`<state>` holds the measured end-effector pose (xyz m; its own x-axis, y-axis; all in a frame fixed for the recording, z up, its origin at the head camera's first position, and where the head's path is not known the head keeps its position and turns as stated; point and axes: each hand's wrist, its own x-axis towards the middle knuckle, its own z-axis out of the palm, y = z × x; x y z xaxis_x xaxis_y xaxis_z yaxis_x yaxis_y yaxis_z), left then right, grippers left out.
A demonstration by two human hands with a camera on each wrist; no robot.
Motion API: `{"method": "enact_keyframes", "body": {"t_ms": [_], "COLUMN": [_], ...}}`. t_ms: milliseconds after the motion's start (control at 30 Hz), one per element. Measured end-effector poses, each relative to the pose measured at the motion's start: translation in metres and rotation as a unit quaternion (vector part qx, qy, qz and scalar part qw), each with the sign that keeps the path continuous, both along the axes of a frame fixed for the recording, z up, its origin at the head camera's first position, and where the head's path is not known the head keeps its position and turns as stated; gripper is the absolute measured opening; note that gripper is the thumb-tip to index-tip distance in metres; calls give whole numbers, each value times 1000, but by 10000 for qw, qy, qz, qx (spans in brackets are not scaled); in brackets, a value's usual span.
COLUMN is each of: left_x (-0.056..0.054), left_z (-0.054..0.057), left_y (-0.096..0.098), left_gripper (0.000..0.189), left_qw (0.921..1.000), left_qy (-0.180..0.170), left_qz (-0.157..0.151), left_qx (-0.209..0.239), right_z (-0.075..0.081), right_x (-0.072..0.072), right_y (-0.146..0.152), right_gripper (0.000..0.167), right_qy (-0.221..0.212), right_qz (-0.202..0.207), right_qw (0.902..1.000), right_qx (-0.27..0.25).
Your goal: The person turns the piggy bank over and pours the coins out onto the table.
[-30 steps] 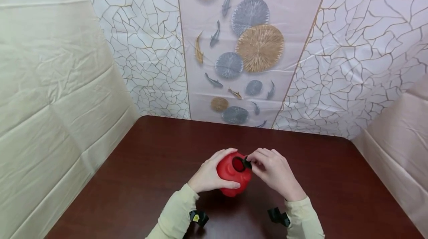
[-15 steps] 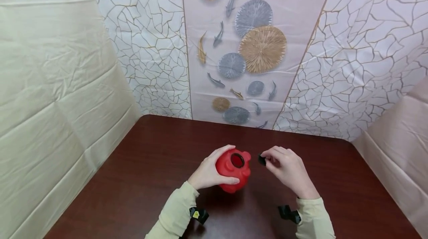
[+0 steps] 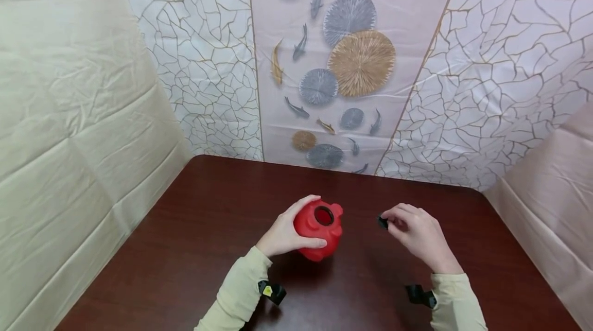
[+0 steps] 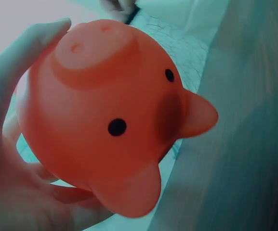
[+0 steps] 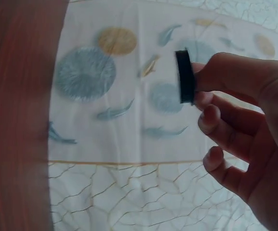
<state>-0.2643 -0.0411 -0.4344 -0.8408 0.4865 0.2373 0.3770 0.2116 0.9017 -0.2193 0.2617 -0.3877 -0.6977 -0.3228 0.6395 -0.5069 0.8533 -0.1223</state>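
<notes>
A red piggy bank [image 3: 311, 232] is held by my left hand [image 3: 284, 233], fingers on its far side and thumb across its near side. Its round, dark-rimmed hole [image 3: 324, 215] faces up, uncovered. In the left wrist view the piggy bank [image 4: 105, 110] shows its snout, two black eyes and two ears. Off to the right, my right hand [image 3: 419, 232] pinches a small black stopper [image 3: 382, 221], apart from the bank. The right wrist view has the stopper [image 5: 185, 77] edge-on at the thumb and fingertips of the right hand [image 5: 247, 110].
Below both hands lies a dark reddish-brown table [image 3: 222, 207]. Behind it hangs a patterned cloth [image 3: 324, 115] with fish and round leaf prints. A pale cloth [image 3: 92, 140] covers the left side. Black camera mounts [image 3: 272, 291] sit at both wrists.
The black stopper has come away from the bank's hole and moved right in my right hand. My left hand keeps holding the piggy bank, which has shifted slightly left and tilted a little.
</notes>
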Motion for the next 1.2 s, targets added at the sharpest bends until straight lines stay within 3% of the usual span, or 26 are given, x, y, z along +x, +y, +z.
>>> {"method": "enact_keyframes", "body": {"t_ms": [133,300,567,667,933,1067,1200], "left_x": [-3,-2,16,17,-1,-3,-2], "left_z": [0,3,33,35,8,4,4], "left_y": [-2,-4,-10,-10,-5,-6,-7], "left_gripper": [79,80,77,77,80,80,79], "left_qw": [9981,9960,9933,9929,9929,9931,9929], "left_qy": [-397,-580,-776,-806,-760,-709,-680], "left_qz": [-52,29,-95,-112,-2,14,3], "left_qx": [458,679,849,865,912,934,980], "right_z": [-1,2,8,7,-10,-22,-39], "right_x": [0,3,9,11,14,14,11], "right_y": [11,27,48,52,56,57,57], "right_gripper": [26,27,27,28,25,21,17], "right_qy": [-186,-167,-152,-240,-535,-822,-1459], "right_qz": [-212,-375,-522,-595,-700,-875,-1075], "right_qw": [9994,9990,9985,9979,9961,9927,9833], "right_qx": [-175,-191,-76,-58,-105,-131,-190]}}
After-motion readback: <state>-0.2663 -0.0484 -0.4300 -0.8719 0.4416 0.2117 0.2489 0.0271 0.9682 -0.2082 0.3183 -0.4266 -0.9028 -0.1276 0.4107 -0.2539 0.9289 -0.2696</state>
